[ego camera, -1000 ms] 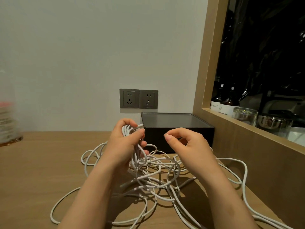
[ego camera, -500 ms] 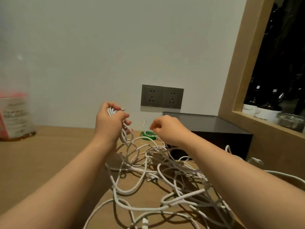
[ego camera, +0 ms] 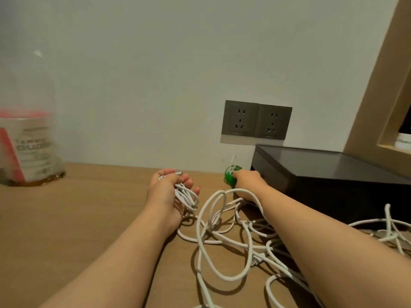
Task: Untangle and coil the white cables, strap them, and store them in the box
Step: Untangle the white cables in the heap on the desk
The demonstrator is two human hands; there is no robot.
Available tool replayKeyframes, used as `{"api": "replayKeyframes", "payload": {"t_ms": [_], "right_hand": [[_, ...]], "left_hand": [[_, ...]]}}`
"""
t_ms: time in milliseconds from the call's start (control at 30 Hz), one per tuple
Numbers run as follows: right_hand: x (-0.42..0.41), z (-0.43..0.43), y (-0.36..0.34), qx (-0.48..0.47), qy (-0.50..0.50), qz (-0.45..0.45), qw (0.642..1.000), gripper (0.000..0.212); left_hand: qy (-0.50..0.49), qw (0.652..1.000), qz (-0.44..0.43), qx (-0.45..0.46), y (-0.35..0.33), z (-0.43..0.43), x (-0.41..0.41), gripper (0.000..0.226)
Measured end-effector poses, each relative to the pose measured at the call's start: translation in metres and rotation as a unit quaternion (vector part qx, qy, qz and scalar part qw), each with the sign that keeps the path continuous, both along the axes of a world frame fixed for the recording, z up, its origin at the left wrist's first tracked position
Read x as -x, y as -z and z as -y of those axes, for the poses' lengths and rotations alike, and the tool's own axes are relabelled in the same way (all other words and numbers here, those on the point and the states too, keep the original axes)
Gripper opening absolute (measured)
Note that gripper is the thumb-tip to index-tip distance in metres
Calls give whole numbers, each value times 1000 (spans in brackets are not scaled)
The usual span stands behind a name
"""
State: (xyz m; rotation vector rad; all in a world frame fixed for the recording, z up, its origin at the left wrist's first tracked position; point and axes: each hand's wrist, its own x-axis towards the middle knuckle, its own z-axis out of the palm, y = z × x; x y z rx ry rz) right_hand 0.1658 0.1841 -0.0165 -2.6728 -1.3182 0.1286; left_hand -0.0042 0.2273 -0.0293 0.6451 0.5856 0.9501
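A tangle of white cables [ego camera: 224,238] sprawls over the wooden desk [ego camera: 73,218]. My left hand [ego camera: 166,192] rests low on the desk and holds a small coil of white cable [ego camera: 185,195], its plug end sticking out past the fingers. Far out at the wall, my right hand [ego camera: 246,182] grips a green strap roll [ego camera: 230,177] beside the dark box [ego camera: 329,172]. The box stands at the back right, seen from its front and closed top.
A clear plastic bottle [ego camera: 29,138] with a red and white label stands at the far left of the desk. Two grey wall sockets [ego camera: 256,120] sit above the strap roll. A wooden frame [ego camera: 373,90] rises on the right.
My right hand has reached forward from above the tangle to the green roll by the wall. My left hand has sunk to the desk with its coil. The view has swung left.
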Motion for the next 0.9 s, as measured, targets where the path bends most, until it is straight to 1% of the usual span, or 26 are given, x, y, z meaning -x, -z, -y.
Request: {"api": "replayKeyframes", "payload": {"t_ms": [100,133,333,467,533,667,733,800,833,900], "right_hand": [[-3,0,5,-80,-1,8,997,17],[-2,1,5,-101,-4,16,995,15],[8,11,-9,-146,-34,35,988,20],[14,28,-31,-214,-60,28,975,26],[19,41,-42,-249,-83,11,965,25],[32,73,-62,-321,-109,0,941,13],[41,92,-69,-338,-111,-28,934,7],[48,114,-73,-347,-108,-80,928,4],[51,124,-73,-358,-102,-108,922,3],[57,146,-72,-400,-80,-172,897,11]], "left_hand": [[9,1000,-3,8,1,-2,0,26],[9,1000,-1,13,1,-2,0,26],[-15,1000,-3,18,1,-2,2,26],[-58,998,-4,0,-3,2,4,26],[-82,996,-12,-24,-6,6,6,27],[-155,979,-40,-129,-19,15,12,29],[-189,968,-33,-162,-33,23,16,29],[-189,966,-12,-174,-48,37,17,29],[-176,969,1,-174,-54,47,17,29],[-122,978,30,-166,-65,69,14,28]]}}
